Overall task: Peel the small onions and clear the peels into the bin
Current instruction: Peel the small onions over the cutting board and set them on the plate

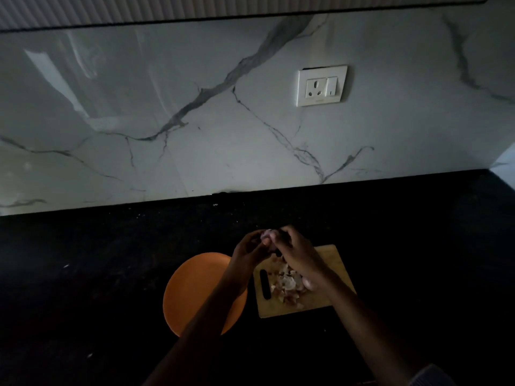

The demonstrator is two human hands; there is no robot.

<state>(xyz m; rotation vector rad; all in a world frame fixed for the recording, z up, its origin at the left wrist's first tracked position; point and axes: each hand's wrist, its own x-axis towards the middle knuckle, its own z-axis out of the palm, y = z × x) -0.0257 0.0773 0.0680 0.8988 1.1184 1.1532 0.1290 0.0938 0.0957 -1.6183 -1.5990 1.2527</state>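
1 small onion (269,234), pale purple, pinched between both hands above the far left corner of the cutting board (338,270). Left hand (249,250) curled round the onion's left side, fingertips closed on it. Right hand (296,253) arched over from the right, thumb and fingers gripping the same onion; finer finger placement lost in the dim light. Both forearms reaching in from the bottom edge, crossing over what lies below.

Directly underneath, on the wooden cutting board: a heap of peels (287,285), papery, whitish and brown, gathered on the board's left half beside its dark slotted handle hole (264,284). Among the peels, 1 rounder pale piece (309,284) near the right wrist, possibly a peeled onion, too dark to tell. Right half of the board bare.

Just left of the board, nearly touching it: a round orange plate (192,282), partly covered by the left forearm; no contents visible on the exposed part.

All resting on a black countertop (111,274) flecked with a few pale specks. Behind, a white marble-veined backsplash (167,107) carrying 1 white socket and switch plate (322,85), with a ribbed panel (139,8) along the top.
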